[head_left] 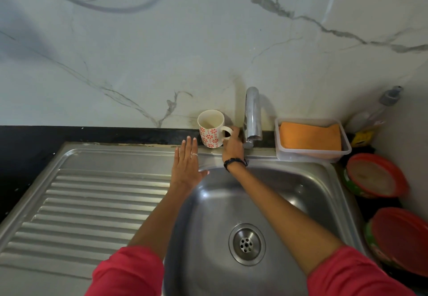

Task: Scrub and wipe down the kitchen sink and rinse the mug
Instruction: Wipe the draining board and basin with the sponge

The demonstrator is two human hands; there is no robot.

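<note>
- Head view, nearest: the sink (273,193) basin with its drain (247,244) at 6 o'clock; ribbed drainboard (92,207) at 8 o'clock
- left hand (186,164) lies flat on the sink rim, fingers (188,147) straight and pressed together
- right hand (232,146) at 12 o'clock, fingers curled round the mug handle
- mug (212,128) stands upright on the back ledge, just left of the tap (253,115)
- at 2 o'clock, a clear tub (312,154) holding an orange cloth (310,137); red-rimmed bowls (375,175) at 3 o'clock

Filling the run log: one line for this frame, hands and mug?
left hand: open, flat on sink rim | right hand: at mug handle, grip unclear | mug: upright on ledge by faucet | no water visible
</note>
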